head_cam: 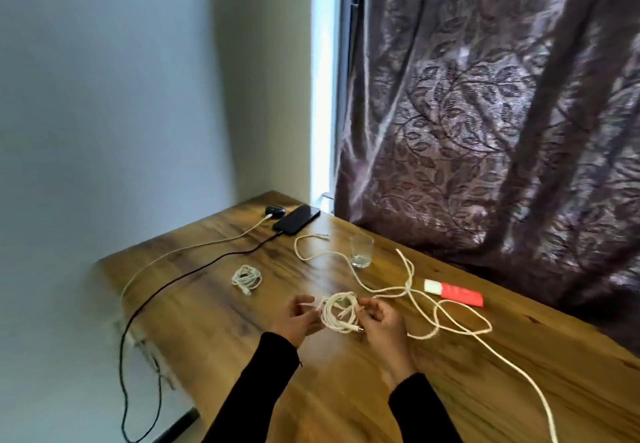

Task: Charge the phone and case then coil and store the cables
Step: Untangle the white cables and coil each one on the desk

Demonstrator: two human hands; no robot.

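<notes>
A black phone (296, 219) lies at the far corner of the wooden table (346, 390) with a black cable (194, 271) plugged in. Beside it sits a small dark earbud case (275, 210) with a white cable (180, 250) attached. Both cables run off the table's left edge. My left hand (296, 318) and right hand (379, 319) hold a white cable coil (339, 311) between them just above the table. A finished small white coil (246, 278) lies to the left. A long loose white cable (446, 314) sprawls to the right.
An empty glass (362, 250) stands behind the hands. A red and white packet (453, 292) lies on the right. A patterned dark curtain (485, 113) hangs along the table's far right side. A wall runs along the left.
</notes>
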